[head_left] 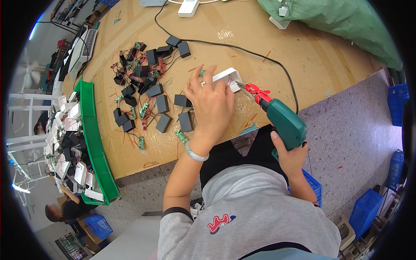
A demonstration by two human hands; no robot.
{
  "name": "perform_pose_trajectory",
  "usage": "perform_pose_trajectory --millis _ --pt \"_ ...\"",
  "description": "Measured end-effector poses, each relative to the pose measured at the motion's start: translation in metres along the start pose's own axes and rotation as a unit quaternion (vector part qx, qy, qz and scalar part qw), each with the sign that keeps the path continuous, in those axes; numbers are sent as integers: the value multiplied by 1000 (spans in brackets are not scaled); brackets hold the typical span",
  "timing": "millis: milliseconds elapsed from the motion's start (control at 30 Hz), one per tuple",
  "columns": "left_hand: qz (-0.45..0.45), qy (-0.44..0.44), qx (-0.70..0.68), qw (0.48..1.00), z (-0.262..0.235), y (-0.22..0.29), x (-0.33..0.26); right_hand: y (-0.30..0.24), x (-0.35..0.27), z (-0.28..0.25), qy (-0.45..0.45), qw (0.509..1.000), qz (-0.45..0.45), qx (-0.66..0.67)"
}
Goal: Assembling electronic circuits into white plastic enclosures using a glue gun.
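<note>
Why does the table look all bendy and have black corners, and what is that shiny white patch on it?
In the head view, the fisheye lens curves the table edge and leaves black corners; the shiny patch is lamp glare on tape; the left hand looks sharp, not blurred.

Single view only: a head-worn fisheye camera, looking steeply down from above the person's chest. The frame is a circle with black corners; straight lines bow toward the rim. The person's grey sweatshirt (pixel 247 208) fills the lower centre, very near the lens. Both forearms enter from below and meet at frame centre, where the left hand (pixel 211 104) and right hand (pixel 289 155) sit at close working range. The tan cardboard-covered table top (pixel 303 56) spans the upper half, tilted diagonally. The speckled grey floor (pixel 346 134) shows at right, farther off. The long green plastic tray (pixel 93 138) curves along the left rim. No second view to overlap.
</note>
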State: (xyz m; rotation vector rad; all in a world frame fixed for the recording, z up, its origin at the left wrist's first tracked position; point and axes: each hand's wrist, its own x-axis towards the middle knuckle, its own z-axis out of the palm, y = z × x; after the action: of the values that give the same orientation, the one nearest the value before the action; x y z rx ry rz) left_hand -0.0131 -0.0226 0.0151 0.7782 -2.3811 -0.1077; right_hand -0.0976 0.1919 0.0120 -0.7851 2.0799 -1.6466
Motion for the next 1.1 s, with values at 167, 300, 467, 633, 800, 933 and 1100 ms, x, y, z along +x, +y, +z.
perform_pose_trajectory --millis 167,300,467,633,800,933,1100 --pt "-4 -17 6 1000 3 -3 1 2 5 8 10 999 6 30" --pt "-6 -14 2 1000 6 -3 0 1 10 11 13 1000 0 26" --pt "-1 -19 8 1000 8 -2 0 2 13 13 -2 1000 -13 9" --pt "-2 -16 15 1000 11 -3 -2 6 14 13 -8 1000 -6 7" --pt "-12 -10 8 1000 11 -4 -3 5 15 13 -11 1000 5 2" --pt "-12 -5 14 1000 12 -4 -3 4 15 13 -8 1000 -1 -4" --pt "-12 -1 16 1000 13 -4 -3 4 16 14 -12 1000 -8 -3"
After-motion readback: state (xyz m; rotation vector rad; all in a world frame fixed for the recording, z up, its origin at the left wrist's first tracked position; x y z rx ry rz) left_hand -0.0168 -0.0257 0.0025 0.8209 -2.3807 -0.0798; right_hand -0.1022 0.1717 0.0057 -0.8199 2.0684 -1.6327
